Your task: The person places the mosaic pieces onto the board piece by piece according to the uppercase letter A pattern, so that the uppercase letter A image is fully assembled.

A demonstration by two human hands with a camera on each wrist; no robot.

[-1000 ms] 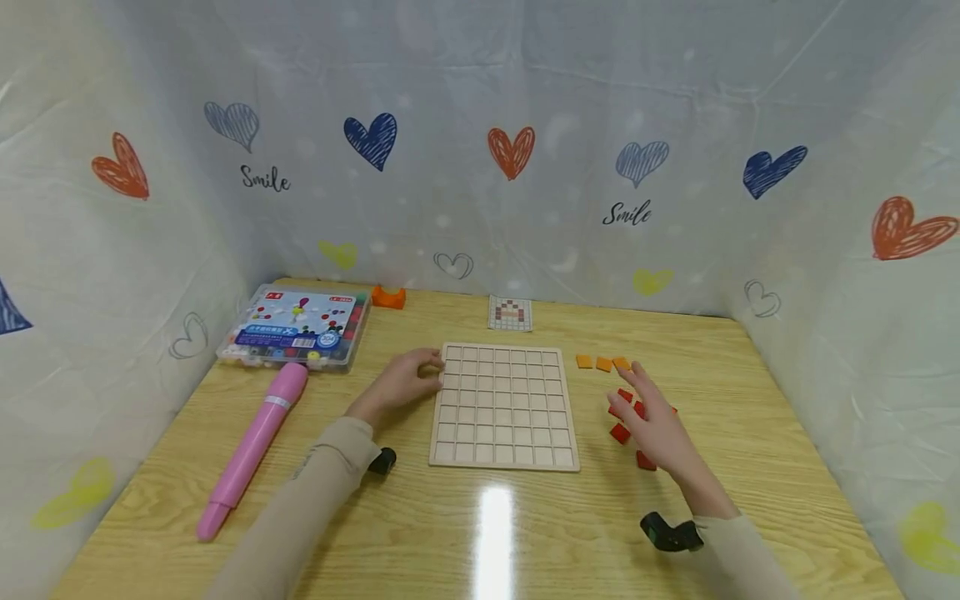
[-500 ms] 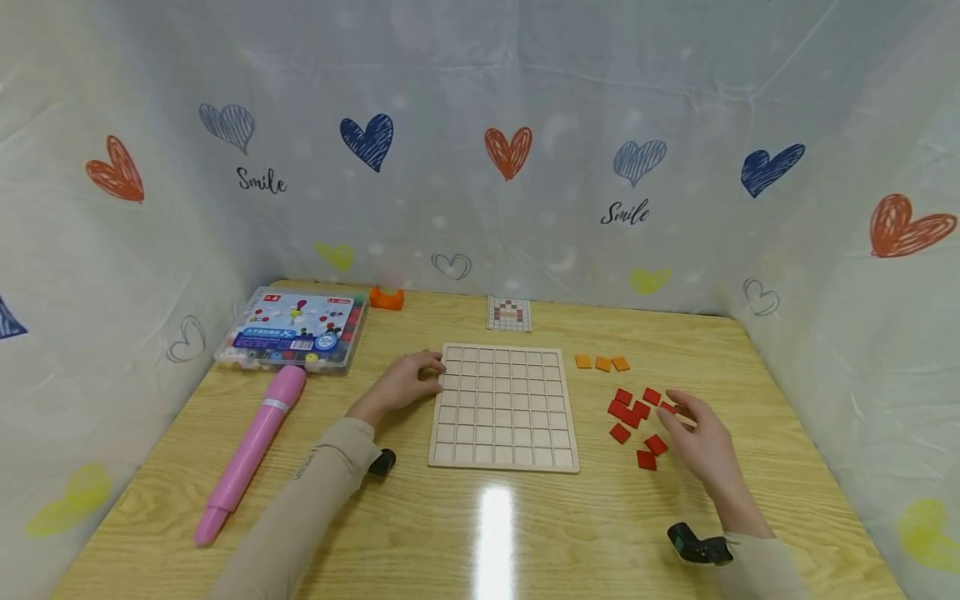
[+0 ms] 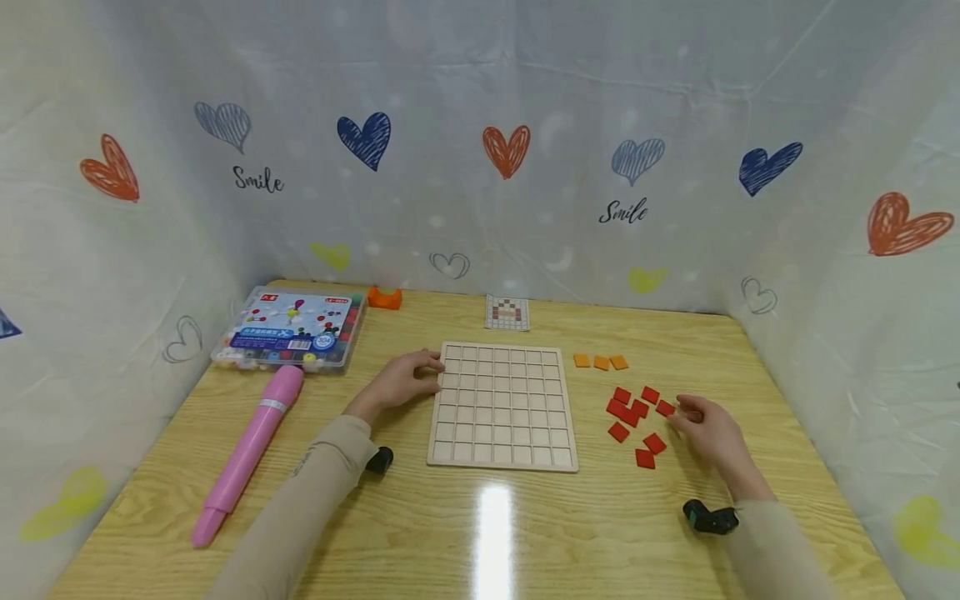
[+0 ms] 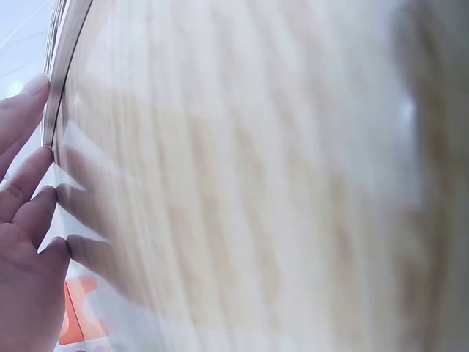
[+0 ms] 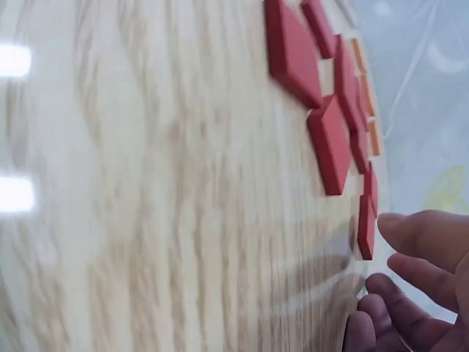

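Note:
Fingertips of my left hand touch the left edge of a pale wooden grid board of square cells. In the left wrist view, the fingers meet the table and the board's edge, holding nothing. On the right, my right hand is low over the table, fingers loosely bent, just beside the rightmost red square tile. The right wrist view has the thumb right by that red tile, nothing in the grasp. Several more red tiles lie scattered to its left.
Three orange tiles lie in a row behind the red ones. A small printed pattern card lies behind the board. At left are a clear plastic case, a pink stick-shaped object and an orange piece.
My right hand has moved right and slightly down, from over the red tiles to beside the rightmost one, uncovering the orange and red tiles. The left hand has stayed at the board.

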